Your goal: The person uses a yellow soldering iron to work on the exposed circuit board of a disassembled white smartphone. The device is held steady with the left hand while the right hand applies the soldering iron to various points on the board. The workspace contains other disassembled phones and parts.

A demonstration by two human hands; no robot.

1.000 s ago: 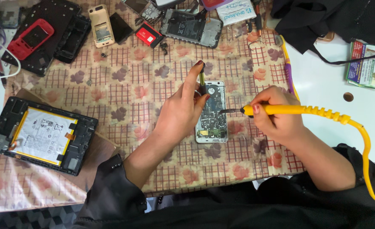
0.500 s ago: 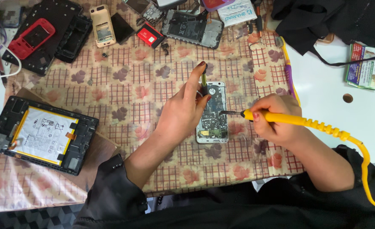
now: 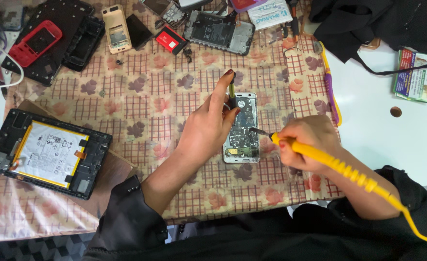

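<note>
An opened phone with its circuit board exposed lies on the patterned cloth at the middle of the table. My left hand rests over the phone's left edge and pinches a thin green-handled tool upright above the phone's top. My right hand grips a yellow soldering iron, whose metal tip touches the board from the right. The iron's yellow cord runs off to the lower right.
An opened tablet with a white battery lies at the left. Phone shells, a red frame, a beige handset and an opened phone back sit along the far edge. A purple-and-yellow toothbrush and black fabric lie at the right.
My right hand has tilted the soldering iron so its handle and cord drop lower to the right. The tip stays on the board. My left hand holds still.
</note>
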